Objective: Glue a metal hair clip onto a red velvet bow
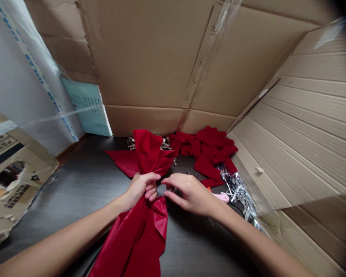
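A length of red cloth (135,238) is bunched at its middle inside my left hand (144,187), whose fingers wrap around the gathers. Above the fist the cloth fans out into folds; below, it hangs in a long tail toward the bottom edge. Just to the right hovers my right hand (187,192), its thumb and bent index finger apart, with nothing visible between them. Its fingertips are close to the left fist but seem not to touch the cloth. Partly behind the right wrist lies a tool with a pink handle (222,197).
Red cloth pieces (213,142) are heaped at the back right of the dark table (83,173). Silver strips (243,194) lie along the right wall, and small metallic pieces (166,144) behind the cloth. Cardboard walls (150,57) enclose the back and right; a torn box (20,181) stands left.
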`<action>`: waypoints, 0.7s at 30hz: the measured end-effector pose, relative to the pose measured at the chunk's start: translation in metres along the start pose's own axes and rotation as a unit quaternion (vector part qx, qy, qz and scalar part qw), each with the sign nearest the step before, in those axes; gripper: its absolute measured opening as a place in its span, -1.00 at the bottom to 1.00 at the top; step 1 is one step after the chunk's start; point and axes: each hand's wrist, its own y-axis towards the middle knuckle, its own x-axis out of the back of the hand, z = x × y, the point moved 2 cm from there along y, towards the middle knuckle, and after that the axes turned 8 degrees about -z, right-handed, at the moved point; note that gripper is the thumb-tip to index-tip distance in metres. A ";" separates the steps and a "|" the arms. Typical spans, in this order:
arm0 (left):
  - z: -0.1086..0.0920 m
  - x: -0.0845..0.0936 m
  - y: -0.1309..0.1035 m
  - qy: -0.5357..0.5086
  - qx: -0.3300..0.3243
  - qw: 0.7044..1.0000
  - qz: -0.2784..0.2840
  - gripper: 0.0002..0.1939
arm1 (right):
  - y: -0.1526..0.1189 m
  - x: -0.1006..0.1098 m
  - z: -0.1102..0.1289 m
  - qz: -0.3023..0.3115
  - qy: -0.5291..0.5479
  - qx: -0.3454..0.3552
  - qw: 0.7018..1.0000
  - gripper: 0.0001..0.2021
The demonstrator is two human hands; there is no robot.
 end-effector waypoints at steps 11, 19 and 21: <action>-0.003 -0.003 -0.001 0.001 0.011 1.000 -0.011 -0.58 | 0.001 -0.003 0.000 -0.058 0.026 0.055 0.996 -0.75; -0.002 -0.002 0.000 -0.006 0.020 1.000 -0.015 -0.57 | -0.002 0.005 0.006 -0.129 0.037 0.104 0.985 -0.85; -0.002 -0.002 0.000 -0.005 0.025 1.000 -0.013 -0.56 | -0.002 0.008 0.008 -0.132 0.038 0.107 0.985 -0.85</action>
